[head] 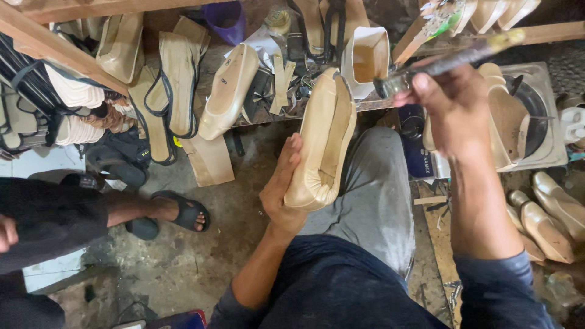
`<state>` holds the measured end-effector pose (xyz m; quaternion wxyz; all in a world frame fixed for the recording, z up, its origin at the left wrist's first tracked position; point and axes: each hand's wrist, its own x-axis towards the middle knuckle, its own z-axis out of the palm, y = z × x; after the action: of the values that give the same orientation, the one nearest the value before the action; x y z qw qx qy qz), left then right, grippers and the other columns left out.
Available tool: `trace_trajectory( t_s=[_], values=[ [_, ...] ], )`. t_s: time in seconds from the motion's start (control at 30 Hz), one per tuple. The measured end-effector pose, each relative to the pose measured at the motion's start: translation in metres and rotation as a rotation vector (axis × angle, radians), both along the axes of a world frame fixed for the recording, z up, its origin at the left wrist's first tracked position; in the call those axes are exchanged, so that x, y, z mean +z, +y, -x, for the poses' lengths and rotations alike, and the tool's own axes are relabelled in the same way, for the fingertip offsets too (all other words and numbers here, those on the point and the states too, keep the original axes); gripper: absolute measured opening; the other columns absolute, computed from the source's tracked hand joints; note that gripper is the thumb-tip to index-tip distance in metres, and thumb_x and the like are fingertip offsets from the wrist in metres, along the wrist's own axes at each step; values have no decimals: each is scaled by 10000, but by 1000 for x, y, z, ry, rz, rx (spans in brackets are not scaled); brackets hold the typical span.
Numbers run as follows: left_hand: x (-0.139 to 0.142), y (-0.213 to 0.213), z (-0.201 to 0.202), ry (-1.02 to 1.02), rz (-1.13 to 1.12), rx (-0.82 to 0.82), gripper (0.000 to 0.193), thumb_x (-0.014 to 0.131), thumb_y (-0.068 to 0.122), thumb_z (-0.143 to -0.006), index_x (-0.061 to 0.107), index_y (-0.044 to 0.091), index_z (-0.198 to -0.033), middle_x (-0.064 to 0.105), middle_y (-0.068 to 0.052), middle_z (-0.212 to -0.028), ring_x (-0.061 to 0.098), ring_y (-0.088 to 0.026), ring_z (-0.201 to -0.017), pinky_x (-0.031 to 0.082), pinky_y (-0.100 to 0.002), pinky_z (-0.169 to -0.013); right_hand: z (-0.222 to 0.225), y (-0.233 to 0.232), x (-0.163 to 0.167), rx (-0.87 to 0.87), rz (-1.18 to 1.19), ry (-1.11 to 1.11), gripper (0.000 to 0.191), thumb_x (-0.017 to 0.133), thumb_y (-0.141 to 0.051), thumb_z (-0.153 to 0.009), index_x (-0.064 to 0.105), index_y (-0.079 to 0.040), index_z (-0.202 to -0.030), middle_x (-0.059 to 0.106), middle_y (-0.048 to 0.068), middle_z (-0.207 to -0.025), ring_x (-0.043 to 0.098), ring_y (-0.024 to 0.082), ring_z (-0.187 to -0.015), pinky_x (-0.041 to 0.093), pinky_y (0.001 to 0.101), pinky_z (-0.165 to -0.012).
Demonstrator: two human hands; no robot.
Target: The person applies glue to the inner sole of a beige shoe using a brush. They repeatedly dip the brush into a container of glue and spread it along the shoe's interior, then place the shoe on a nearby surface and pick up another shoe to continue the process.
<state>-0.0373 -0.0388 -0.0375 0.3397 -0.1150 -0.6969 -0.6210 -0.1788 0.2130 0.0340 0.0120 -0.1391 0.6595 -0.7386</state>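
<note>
Shoe point(323, 143), cream-coloured and mounted upside down, stood on my knee point(372, 189), its sole side turned up toward me and its toe pointing to the cluttered surface point(365, 105) ahead. My left hand point(281, 189) steadied it from the left, the fingers point(292, 159) laid flat and close together along its side, thumb hidden behind. My right hand point(454, 113) was raised to the right of the shoe and apart from it, the fingers wrapped tight round the handle of a hammer point(448, 61), whose head hung just beside the shoe's toe, near a small white tub point(365, 58) of brownish liquid.

State of the work, as I judged it: the upper was already pulled over and folded in at the heel end, where gathered pleats showed. The bottom was bare, with no outer sole on it. Whether the folded edge was fully flattened I could not tell.

Around me lay other cream shoes point(228, 91), strapped sandals point(173, 85) and cut strips. Finished pairs point(545, 222) sat on the floor at right. Another person's sandalled foot point(183, 213) rested on the floor at left.
</note>
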Motion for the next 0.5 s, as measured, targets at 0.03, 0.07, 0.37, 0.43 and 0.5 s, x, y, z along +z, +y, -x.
trace_trajectory(
  t_s=[0.03,0.07,0.37,0.43,0.5],
  values=[
    [2,3,4,16,10,-4,434,654,-2,-1024,559,28,-1447,562,-182,-1527,527,-375,-1483,364,-526,-1282,-23,-3,8,-25,71,57,207,693,-43,-1081,630,44,-1259,722,163,-1101,740,215,-894,645,372,-859],
    [5,6,7,40,30,-14,442,671,8,-1018,555,36,-1444,556,-182,-1527,520,-375,-1484,359,-539,-1281,-43,-6,14,-59,32,113,206,696,-53,-1071,652,37,-1251,726,164,-1089,749,214,-882,639,372,-832],
    [27,32,16,150,153,-77,414,679,35,-1031,545,70,-1421,562,-179,-1510,541,-394,-1469,376,-585,-1262,-123,-34,39,-253,-315,482,200,755,-25,-1016,679,0,-1199,710,146,-1097,698,226,-968,579,308,-822],
    [30,32,14,143,164,-92,418,673,37,-1031,531,65,-1423,554,-184,-1512,533,-399,-1474,373,-586,-1260,-121,-32,45,-214,-379,585,219,743,-23,-998,629,-1,-1184,713,142,-1075,702,236,-957,584,315,-822],
    [33,32,14,147,183,-76,412,686,31,-1026,545,69,-1411,565,-172,-1505,534,-397,-1471,376,-586,-1261,-117,-25,51,-95,-398,707,250,728,-24,-961,541,14,-1122,714,135,-1041,713,252,-948,603,340,-850]
  ],
)
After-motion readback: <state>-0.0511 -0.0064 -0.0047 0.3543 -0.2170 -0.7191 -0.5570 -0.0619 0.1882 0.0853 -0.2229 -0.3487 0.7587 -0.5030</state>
